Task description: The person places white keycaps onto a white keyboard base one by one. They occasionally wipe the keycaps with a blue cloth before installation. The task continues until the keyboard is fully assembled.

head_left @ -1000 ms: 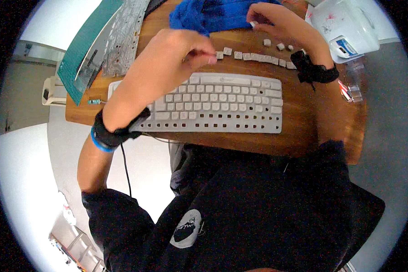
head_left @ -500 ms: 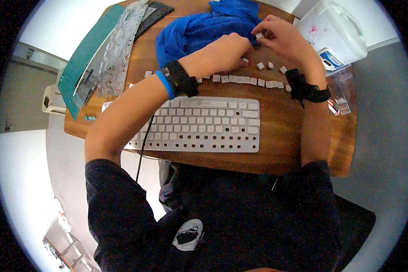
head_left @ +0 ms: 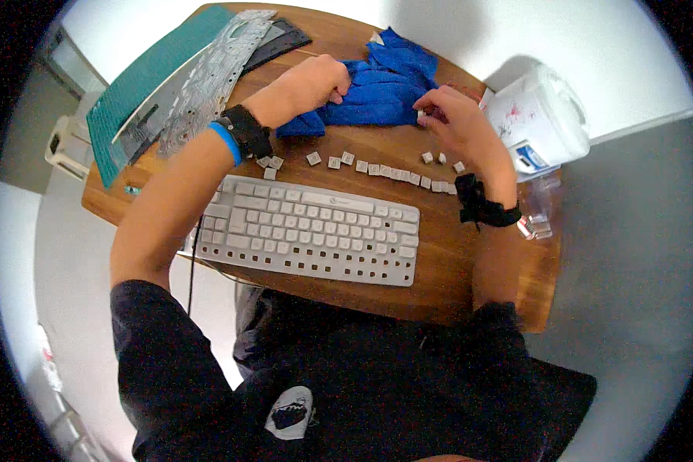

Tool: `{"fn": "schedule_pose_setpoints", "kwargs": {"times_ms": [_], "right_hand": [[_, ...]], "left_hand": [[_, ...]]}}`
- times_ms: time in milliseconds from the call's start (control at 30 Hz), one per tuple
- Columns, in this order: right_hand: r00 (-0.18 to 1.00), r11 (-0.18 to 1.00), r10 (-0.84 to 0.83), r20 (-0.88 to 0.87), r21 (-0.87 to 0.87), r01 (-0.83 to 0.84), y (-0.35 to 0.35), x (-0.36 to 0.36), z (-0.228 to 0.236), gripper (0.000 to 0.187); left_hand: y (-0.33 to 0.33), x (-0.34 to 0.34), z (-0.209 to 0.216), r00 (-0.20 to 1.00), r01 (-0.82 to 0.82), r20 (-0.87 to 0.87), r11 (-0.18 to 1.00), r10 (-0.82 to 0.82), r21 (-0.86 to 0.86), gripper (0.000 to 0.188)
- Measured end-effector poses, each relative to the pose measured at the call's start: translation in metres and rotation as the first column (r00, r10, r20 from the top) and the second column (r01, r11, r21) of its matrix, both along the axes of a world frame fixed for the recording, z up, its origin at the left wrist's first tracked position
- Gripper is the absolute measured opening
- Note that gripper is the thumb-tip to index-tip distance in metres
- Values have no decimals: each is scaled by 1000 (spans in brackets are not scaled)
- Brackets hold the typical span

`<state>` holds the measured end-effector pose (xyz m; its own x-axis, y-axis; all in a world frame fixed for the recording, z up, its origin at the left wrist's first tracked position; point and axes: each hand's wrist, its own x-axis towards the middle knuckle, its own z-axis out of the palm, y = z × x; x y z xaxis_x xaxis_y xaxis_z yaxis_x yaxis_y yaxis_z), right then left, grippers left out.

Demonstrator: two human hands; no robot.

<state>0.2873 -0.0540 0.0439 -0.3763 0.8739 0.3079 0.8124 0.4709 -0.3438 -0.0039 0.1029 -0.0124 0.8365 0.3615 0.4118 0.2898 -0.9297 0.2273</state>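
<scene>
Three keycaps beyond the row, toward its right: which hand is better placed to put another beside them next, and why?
Probably the right hand: it seems to pinch a small white keycap and is nearer the three keycaps; the left hand is farther off, curled at the blue cloth.

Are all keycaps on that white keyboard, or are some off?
Some off: the white keyboard shows dark square holes in its near rows, and loose white keycaps lie beyond it.
</scene>
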Motion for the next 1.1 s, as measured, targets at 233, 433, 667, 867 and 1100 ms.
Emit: {"fn": "schedule_pose_setpoints", "kwargs": {"times_ms": [233,433,667,867,1100], "right_hand": [[977,988,151,153,-55,-144,47,-34,-3,18],[878,975,220,425,-62,-214,76,-28,-14,14],[976,974,166,140,-180,-140,95,-22,-25,22],[978,956,130,164,-281,-80,81,-7,-40,16],[984,951,152,-95,-256,-171,84,-1,-51,23]], "left_hand": [[-11,12,9,1000,-27,11,999,28,-27,7],[-18,6,6,995,-53,80,998,55,-27,9],[9,8,-17,985,-44,170,983,13,178,5],[-2,9,0,988,-66,-131,990,82,121,12],[-5,6,6,999,-47,4,999,47,22,13]]}}
